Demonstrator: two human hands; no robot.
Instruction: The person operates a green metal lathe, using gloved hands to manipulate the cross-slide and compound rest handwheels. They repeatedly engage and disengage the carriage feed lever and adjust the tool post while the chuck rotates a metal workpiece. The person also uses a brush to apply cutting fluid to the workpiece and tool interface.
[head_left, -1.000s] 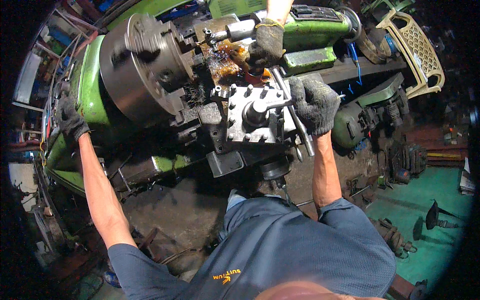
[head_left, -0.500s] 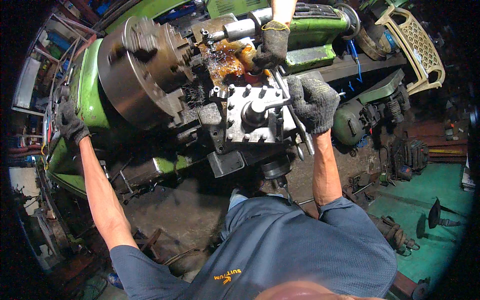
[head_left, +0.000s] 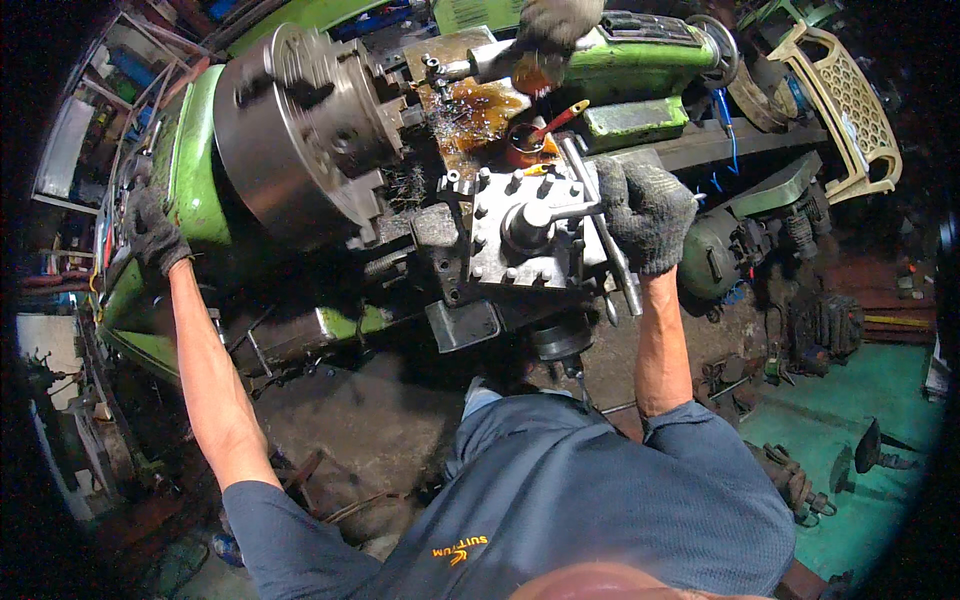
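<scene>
My left hand [head_left: 155,228], in a dark knitted glove, rests against the left side of the green lathe headstock [head_left: 203,165]; its fingertips are hard to make out there. My right hand [head_left: 650,215], gloved too, is closed beside the square tool post [head_left: 490,250]. A metal bar [head_left: 618,262] and the tip of the post's clamping lever [head_left: 570,211] lie right by its fingers; what they grip is hidden. The large lathe chuck [head_left: 262,140] looks blurred by spinning. A workpiece end [head_left: 412,115] shows at its jaws.
A co-worker's gloved hand [head_left: 560,18] is over the tailstock with a blurred orange-brown thing [head_left: 540,75] below it. A red-handled brush [head_left: 560,120] leans in a red pot [head_left: 518,156] behind the tool post. Oily chips [head_left: 470,112] lie nearby. A beige plastic stool [head_left: 845,110] stands far right.
The co-worker's hand has moved up and away from the pot, and the brush now shows in it. The whole view has shifted slightly; my hands keep their places on the lathe.
</scene>
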